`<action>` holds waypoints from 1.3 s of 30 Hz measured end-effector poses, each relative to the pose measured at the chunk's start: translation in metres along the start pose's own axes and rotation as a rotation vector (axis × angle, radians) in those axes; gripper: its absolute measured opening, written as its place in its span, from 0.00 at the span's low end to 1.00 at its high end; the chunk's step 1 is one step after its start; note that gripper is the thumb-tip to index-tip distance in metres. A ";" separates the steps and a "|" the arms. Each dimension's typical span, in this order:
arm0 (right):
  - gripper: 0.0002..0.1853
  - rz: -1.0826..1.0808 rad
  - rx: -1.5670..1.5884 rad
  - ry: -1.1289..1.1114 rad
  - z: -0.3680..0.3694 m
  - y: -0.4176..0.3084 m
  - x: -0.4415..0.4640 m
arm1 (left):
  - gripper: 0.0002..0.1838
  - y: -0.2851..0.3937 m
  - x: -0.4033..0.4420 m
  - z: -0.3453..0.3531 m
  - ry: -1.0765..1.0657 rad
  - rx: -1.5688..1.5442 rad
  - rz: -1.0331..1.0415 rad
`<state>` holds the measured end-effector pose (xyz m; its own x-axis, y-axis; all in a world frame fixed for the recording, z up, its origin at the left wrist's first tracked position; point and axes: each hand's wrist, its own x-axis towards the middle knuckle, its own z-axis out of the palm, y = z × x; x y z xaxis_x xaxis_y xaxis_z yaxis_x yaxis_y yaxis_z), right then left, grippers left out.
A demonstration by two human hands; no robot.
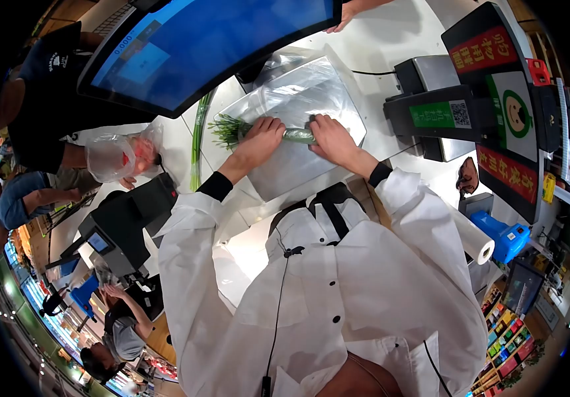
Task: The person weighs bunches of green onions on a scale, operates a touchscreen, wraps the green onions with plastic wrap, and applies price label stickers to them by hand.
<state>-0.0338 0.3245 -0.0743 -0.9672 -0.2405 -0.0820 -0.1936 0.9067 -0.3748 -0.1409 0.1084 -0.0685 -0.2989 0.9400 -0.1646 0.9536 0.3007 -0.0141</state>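
A bunch of thin green stalks with budded tips, looking like flowering chives [226,130], lies across the metal weighing plate [291,171]. Clear plastic seems to cover its middle. My left hand [263,139] is closed round the bunch just behind the budded tips. Round the other end, my right hand [335,140] is closed too, its fingers curled over the stalks. Between the hands a short length of the bunch shows. A crumpled clear plastic bag [285,96] lies on the plate beyond my hands.
Long green stalks [199,142] lie left of the plate. A large screen [212,49] overhangs the back left. Black devices [430,109] stand at the right, near a plastic roll [473,237]. A person at the left is beside a clear bag [113,157]; another person's hand [344,16] rests at the back.
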 end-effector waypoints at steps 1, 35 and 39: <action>0.20 0.000 0.000 -0.002 -0.004 -0.001 -0.001 | 0.16 0.003 0.001 -0.006 0.036 0.026 0.011; 0.26 -0.195 0.056 -0.165 -0.061 -0.004 -0.017 | 0.09 0.035 -0.033 -0.048 0.151 -0.353 -0.107; 0.34 -0.230 -0.034 0.244 -0.094 0.001 -0.042 | 0.10 0.025 -0.048 -0.098 0.027 -0.526 -0.198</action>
<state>-0.0085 0.3686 0.0156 -0.9076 -0.3538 0.2261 -0.4128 0.8504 -0.3262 -0.1064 0.0863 0.0353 -0.4779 0.8591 -0.1832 0.7345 0.5052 0.4531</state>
